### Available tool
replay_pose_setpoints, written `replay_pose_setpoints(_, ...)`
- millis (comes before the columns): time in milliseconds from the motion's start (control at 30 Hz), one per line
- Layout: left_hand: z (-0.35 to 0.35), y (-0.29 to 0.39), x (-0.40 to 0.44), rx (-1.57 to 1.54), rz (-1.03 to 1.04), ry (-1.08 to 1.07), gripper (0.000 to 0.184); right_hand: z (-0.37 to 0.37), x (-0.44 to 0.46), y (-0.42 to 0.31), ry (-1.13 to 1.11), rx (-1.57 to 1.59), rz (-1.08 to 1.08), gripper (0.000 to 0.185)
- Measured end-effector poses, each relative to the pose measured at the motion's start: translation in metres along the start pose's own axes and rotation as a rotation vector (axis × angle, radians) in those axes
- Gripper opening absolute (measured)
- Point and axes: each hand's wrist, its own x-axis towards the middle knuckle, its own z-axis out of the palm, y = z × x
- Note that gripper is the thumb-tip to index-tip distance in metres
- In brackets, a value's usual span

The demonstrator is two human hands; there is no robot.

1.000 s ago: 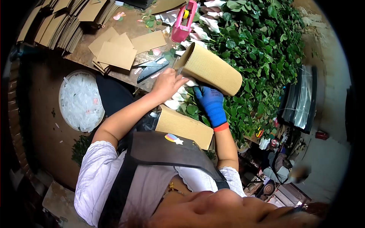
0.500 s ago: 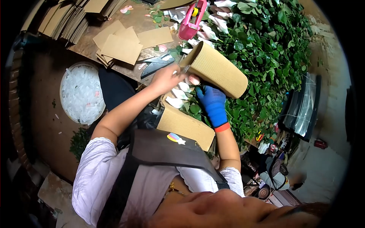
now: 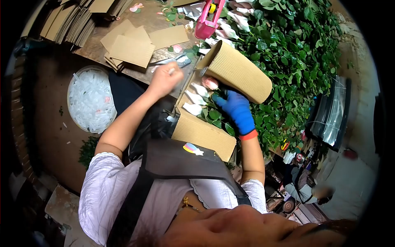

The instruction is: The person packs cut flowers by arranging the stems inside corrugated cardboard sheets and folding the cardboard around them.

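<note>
My bare left hand (image 3: 166, 79) is closed in a loose fist above the table edge, with a bit of white material showing between its fingers. Beside the raised corrugated cardboard sleeve (image 3: 240, 74), my right hand (image 3: 235, 106) in a blue glove has its fingers curled among leaves and stems; what they grip is hidden. An uncovered pink rose (image 3: 210, 82) lies between the hands, close to the gloved fingertips. Several white-covered buds (image 3: 195, 99) rest below it on cardboard. Nearer my body is another corrugated piece (image 3: 203, 138).
Scissors (image 3: 179, 61) and loose cardboard squares (image 3: 133, 49) lie on the table (image 3: 92, 45), near a pink tape dispenser (image 3: 205, 26). Leafy stems (image 3: 288, 53) fill the right. A round tub (image 3: 91, 101) of white scraps stands at left, with stacked cardboard (image 3: 66, 24) above.
My left hand has moved left, away from the flowers, and closed. The pink rose head is now uncovered. My gloved hand has shifted slightly right and down.
</note>
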Motion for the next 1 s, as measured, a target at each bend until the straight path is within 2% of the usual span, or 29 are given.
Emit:
replay_pose_setpoints(33,-0.003,0.001,-0.003,0.178,-0.104,-0.132,0.021,-0.001,0.000,0.003,-0.020,0.063,-0.042,0.045)
replay_pose_setpoints(67,0.007,0.003,-0.006,0.299,-0.025,-0.084,0.030,0.006,0.003,0.005,0.001,0.018,-0.052,0.051)
replay_pose_setpoints(100,0.010,0.035,-0.006,0.535,-0.180,-0.215,0.034,0.007,0.003,0.001,0.062,-0.047,-0.062,0.051)
replay_pose_setpoints(167,0.027,0.023,-0.008,0.606,0.143,-0.190,0.035,0.011,0.001,-0.012,0.183,-0.178,-0.072,0.049)
replay_pose_setpoints(200,0.033,-0.002,-0.006,0.645,0.249,-0.190,0.028,0.011,0.000,-0.016,0.157,-0.199,-0.052,0.048)
replay_pose_setpoints(300,0.033,-0.002,-0.013,0.507,0.297,-0.142,0.021,0.014,-0.001,-0.018,0.106,-0.245,-0.005,0.045)
replay_pose_setpoints(333,0.030,0.002,-0.017,0.402,0.227,-0.057,0.016,0.015,0.001,-0.017,0.115,-0.252,-0.008,0.044)
replay_pose_setpoints(367,0.018,0.001,-0.015,0.110,-0.090,-0.022,0.015,0.017,0.001,-0.017,0.124,-0.256,-0.011,0.043)
replay_pose_setpoints(433,-0.008,0.007,-0.003,0.082,-0.002,0.122,0.019,0.002,-0.002,-0.015,-0.035,-0.133,0.014,0.050)
replay_pose_setpoints(467,-0.010,0.017,-0.009,0.049,0.086,0.109,0.024,-0.009,-0.005,-0.012,-0.082,-0.056,-0.012,0.052)
replay_pose_setpoints(500,-0.017,0.017,-0.015,0.076,-0.056,-0.062,0.027,-0.015,-0.008,-0.011,-0.130,0.020,-0.038,0.055)
replay_pose_setpoints(600,-0.001,0.018,-0.024,0.416,-0.174,-0.194,0.042,-0.007,-0.009,-0.019,-0.087,-0.126,-0.068,0.058)
replay_pose_setpoints(633,0.006,0.032,-0.025,0.561,-0.209,-0.277,0.038,-0.003,-0.010,-0.025,-0.072,-0.181,-0.062,0.058)
replay_pose_setpoints(700,0.021,0.022,-0.028,0.378,-0.184,-0.373,0.039,0.006,-0.010,-0.032,-0.009,-0.221,-0.064,0.042)
replay_pose_setpoints(733,0.024,0.021,-0.030,0.449,-0.073,-0.370,0.036,0.014,-0.006,-0.032,-0.008,-0.250,-0.040,0.036)
replay_pose_setpoints(800,0.021,0.018,-0.036,0.400,-0.110,-0.338,0.034,0.016,-0.009,-0.032,0.019,-0.255,-0.058,0.020)
replay_pose_setpoints(867,0.014,0.009,-0.041,0.309,-0.093,-0.282,0.029,0.020,-0.007,-0.031,0.013,-0.288,-0.030,0.021)
replay_pose_setpoints(900,0.011,-0.005,-0.044,0.212,-0.089,-0.181,0.024,0.024,-0.005,-0.031,0.008,-0.304,-0.018,0.022)
replay_pose_setpoints(967,-0.013,0.022,-0.036,0.014,-0.229,-0.080,0.024,0.023,-0.008,-0.028,-0.006,-0.242,-0.034,0.034)
replay_pose_setpoints(1000,-0.020,0.026,-0.033,0.089,-0.077,-0.062,0.021,0.009,-0.016,-0.028,0.000,-0.198,-0.073,0.037)
